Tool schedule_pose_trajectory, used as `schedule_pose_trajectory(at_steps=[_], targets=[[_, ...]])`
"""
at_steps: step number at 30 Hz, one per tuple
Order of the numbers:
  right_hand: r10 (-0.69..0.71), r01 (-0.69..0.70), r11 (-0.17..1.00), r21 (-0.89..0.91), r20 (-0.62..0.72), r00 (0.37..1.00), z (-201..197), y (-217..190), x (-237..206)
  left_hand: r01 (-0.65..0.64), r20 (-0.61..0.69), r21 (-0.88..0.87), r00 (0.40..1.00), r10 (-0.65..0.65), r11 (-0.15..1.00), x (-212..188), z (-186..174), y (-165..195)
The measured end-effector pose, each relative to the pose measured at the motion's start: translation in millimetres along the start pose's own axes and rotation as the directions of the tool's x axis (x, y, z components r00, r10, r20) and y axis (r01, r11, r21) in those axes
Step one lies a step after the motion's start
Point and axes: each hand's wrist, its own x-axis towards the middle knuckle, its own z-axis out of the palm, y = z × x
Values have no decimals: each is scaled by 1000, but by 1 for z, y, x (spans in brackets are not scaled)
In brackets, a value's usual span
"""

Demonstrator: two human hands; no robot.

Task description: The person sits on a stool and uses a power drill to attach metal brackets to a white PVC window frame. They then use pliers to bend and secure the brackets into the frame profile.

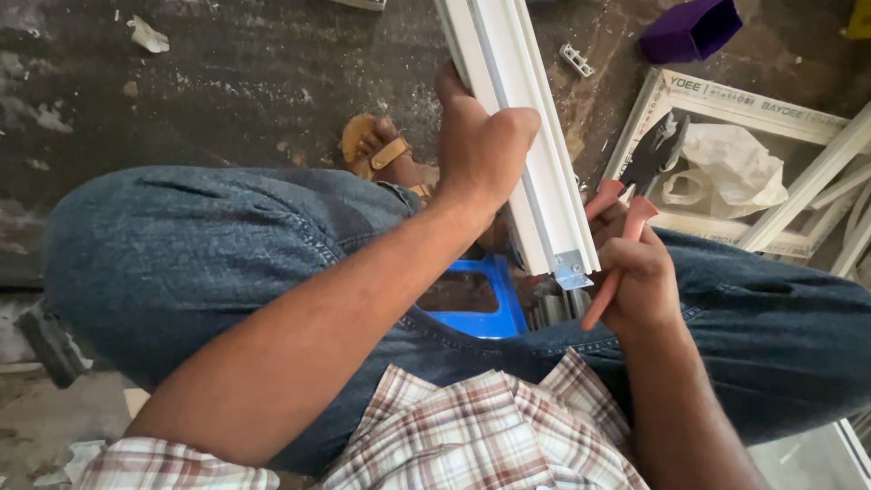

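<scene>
White window-frame profile [531, 154] slants across the person's lap, the left hand [481, 145] clasped around it above a metal corner bracket [572, 269]. Beside it, the right hand [640, 281] grips red-handled pliers [635, 195], jaws pointing away over the floor [227, 82].

blue plastic stool [481, 313] under the seated person, purple box [691, 29] on the dusty floor, white crumpled bag [739, 163] lying on white frame pieces [726, 100]

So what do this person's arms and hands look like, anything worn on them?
Both hands, left and right, are bare: no gloves, rings or watch in view. The forearms are bare too. A checked shirt in red, white and grey has short sleeves that end near the elbows.
</scene>
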Motion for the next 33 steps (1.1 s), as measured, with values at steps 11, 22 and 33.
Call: schedule_pose_trajectory(at_steps=[11,22,33], targets=[[-130,105,967,234,92,987,14,-18,-9,-127,166,-58,977,135,990,-6,0,16],[-380,241,817,524,175,908,-7,-17,-17,78,429,-468,891,149,880,-13,-15,107],[-220,165,868,468,64,973,-17,-1,-27,89,460,-753,779,425,652,-9,-84,177]])
